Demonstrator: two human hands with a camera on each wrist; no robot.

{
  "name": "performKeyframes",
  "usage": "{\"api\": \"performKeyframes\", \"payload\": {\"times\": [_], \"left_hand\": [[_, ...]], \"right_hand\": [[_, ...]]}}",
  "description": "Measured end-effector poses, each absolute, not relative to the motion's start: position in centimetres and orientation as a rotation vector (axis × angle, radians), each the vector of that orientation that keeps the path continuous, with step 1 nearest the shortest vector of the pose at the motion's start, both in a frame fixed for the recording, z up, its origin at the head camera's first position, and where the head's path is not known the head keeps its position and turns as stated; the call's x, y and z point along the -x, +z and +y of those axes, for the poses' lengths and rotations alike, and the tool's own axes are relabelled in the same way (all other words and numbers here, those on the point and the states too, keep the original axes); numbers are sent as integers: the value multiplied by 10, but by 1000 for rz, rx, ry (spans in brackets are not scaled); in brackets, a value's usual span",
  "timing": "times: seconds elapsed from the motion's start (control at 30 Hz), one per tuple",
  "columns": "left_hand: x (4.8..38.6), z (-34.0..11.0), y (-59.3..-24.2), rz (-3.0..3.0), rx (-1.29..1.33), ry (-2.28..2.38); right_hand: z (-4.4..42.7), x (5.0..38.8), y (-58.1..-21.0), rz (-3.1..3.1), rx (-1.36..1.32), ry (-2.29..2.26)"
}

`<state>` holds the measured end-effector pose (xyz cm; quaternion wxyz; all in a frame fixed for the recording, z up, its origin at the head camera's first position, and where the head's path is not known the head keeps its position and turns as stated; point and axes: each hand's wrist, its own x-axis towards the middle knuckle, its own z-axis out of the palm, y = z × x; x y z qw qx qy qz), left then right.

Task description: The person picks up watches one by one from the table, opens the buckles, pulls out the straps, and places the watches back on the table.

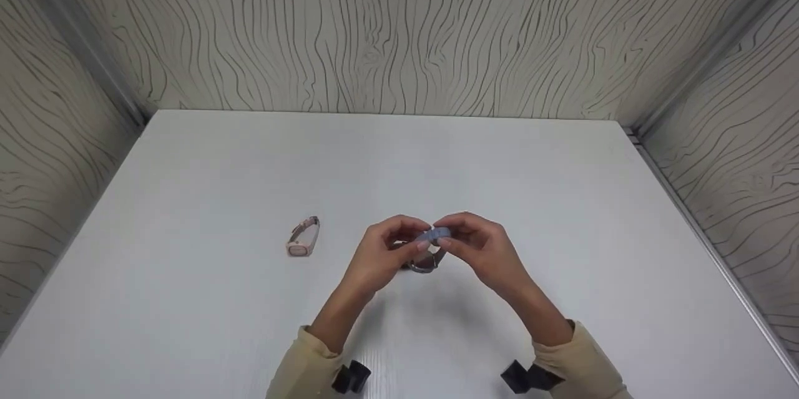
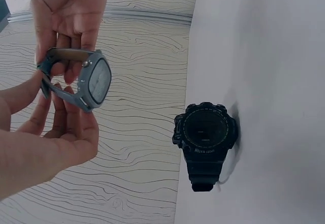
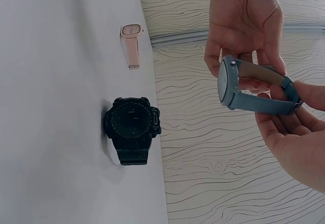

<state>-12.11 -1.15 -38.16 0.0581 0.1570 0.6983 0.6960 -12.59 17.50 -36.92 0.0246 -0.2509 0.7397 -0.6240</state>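
Left hand (image 1: 379,255) and right hand (image 1: 490,252) both pinch the blue watch (image 3: 260,103). Strap's looped, probably nearly buckled. Pink watch (image 3: 131,46), left of it, sits untouched.

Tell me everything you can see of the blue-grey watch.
The blue-grey watch has a case with a pale face, a small side crown, and a leather-looking strap with a tan inner side and metal-looking buckle. The strap forms a loop; whether it is fastened is unclear. The watch is held above the white table, face downward, its strap pinched by the left hand and right hand.
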Motion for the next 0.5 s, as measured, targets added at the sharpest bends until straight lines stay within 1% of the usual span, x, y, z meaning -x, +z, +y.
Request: {"api": "performKeyframes", "payload": {"times": [0.2, 0.5], "left_hand": [[121, -9, -382, 2161, -454, 2035], [120, -6, -380, 2153, -468, 2055]], "right_hand": [[175, 125, -370, 2300, 793, -1911], [176, 124, -372, 2322, 828, -1918]]}}
